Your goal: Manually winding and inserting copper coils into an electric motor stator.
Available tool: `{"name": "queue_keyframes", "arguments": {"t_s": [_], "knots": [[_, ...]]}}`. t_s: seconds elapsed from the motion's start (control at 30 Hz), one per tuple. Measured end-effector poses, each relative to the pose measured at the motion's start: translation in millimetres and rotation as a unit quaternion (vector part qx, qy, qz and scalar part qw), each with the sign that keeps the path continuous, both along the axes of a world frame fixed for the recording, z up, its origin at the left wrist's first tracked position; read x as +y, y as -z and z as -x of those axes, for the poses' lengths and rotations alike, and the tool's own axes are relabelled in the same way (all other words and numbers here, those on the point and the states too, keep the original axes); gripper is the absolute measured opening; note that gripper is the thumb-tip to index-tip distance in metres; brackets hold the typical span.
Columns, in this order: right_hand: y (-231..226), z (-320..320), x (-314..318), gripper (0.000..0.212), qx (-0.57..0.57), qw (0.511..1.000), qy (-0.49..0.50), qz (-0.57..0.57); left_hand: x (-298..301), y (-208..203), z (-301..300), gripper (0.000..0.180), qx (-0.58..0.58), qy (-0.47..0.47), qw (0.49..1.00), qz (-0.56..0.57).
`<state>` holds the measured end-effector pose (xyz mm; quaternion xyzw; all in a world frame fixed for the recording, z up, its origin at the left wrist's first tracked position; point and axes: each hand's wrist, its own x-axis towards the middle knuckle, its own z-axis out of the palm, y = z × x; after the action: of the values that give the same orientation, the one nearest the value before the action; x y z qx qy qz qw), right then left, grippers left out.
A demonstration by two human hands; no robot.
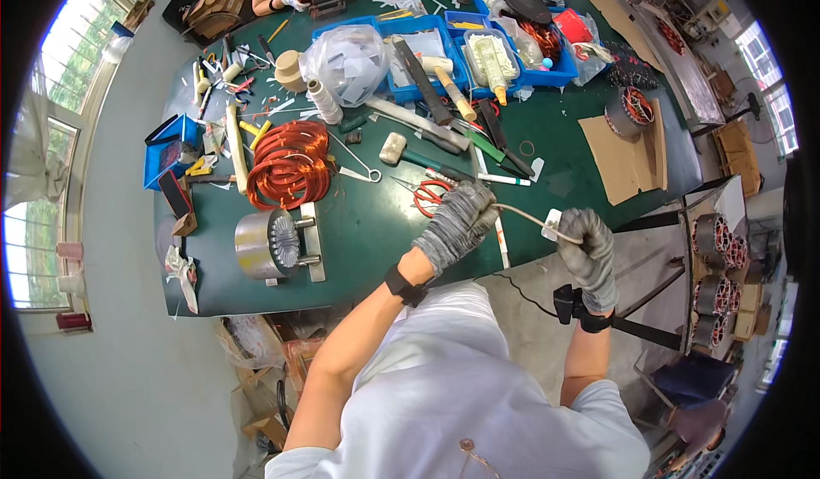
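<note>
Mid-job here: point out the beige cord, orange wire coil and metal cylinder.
Beige cord [530, 216]: head view, bare middle stretch.
Orange wire coil [299, 144]: head view, upper strands.
Metal cylinder [253, 245]: head view, outer side wall.

- I saw a green-topped table [555, 129] across mid-frame.
- Left of centre lay coiled copper-coloured wire [290, 165], a metal cylinder [254, 247] below it.
- Blue trays [551, 78] stood upper centre.
- Red-handled scissors [417, 187] lay mid-frame.
- Cardboard [609, 159] lay right.
</note>
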<state>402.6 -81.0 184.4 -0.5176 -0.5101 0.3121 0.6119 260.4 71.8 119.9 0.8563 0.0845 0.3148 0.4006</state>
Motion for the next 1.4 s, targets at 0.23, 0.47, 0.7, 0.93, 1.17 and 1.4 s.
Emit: {"name": "queue_keyframes", "arguments": {"t_s": [0.23,0.47,0.7,0.93,1.17,1.4], "knots": [[57.7,13.5,37.5,0.053,-0.055,0.987,0.030,0.149,-45.7,-68.8,8.5,0.016,-0.108,0.114,0.983,-0.090],[-13.0,23.8,21.3,0.031,-0.215,0.975,0.057,0.022,-40.0,-98.0,13.9,0.053,-0.206,0.089,0.974,-0.003],[-32.5,15.6,-6.3,0.042,0.077,0.962,-0.061,-0.254,-35.7,-39.7,18.8,0.055,0.163,0.237,0.952,0.102],[-46.3,-28.6,-15.3,0.050,0.127,0.947,0.143,-0.259,-32.0,37.7,106.8,0.024,0.136,-0.100,0.952,0.255],[22.3,94.5,48.5,0.050,0.009,0.984,-0.080,0.157,-22.6,-46.1,112.0,0.032,-0.236,-0.021,0.733,0.638],[116.3,168.3,60.5,0.026,-0.067,0.959,-0.203,0.186,-17.3,-45.5,170.7,0.032,-0.328,-0.103,0.632,0.695]]}}
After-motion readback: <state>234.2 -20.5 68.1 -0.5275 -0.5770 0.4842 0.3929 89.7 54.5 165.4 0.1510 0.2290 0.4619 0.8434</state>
